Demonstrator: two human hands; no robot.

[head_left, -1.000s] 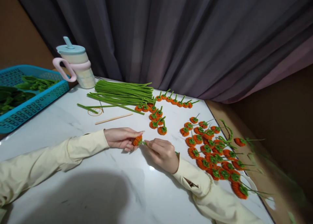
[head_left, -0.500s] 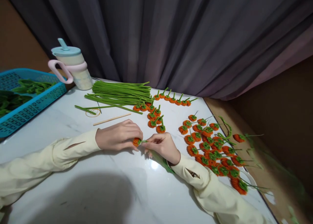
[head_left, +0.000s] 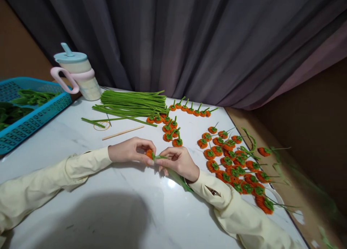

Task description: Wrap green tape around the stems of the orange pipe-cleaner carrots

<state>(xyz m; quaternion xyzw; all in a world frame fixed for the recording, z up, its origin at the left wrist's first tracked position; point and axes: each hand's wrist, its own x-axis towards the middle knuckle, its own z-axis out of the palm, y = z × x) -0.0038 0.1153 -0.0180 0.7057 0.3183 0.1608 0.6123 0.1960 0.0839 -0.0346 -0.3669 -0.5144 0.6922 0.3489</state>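
Observation:
My left hand (head_left: 132, 150) holds a small orange pipe-cleaner fruit (head_left: 149, 153) with a green top, pinched between thumb and fingers. Touching it from the other side, my right hand (head_left: 180, 163) is closed on a thin green strip, which looks like floral tape, at the fruit's stem. A translucent green band (head_left: 180, 179) hangs below my right hand towards the wrist; its lower end is hidden by the sleeve. Beyond my hands stand several finished-looking orange fruits (head_left: 177, 142) with short, thick green stems.
Many orange fruits with thin wire stems (head_left: 227, 161) cover the table's right side. Green pipe cleaners (head_left: 132, 101) lie at the back, near a wooden stick (head_left: 123, 133) and a rubber band (head_left: 97, 127). A lidded cup (head_left: 88, 80) and a blue basket (head_left: 51, 109) are at left.
My left fingers have shifted from lying over the fruit to a raised pinch, with the thumb now at its green top. The right hand has hardly moved.

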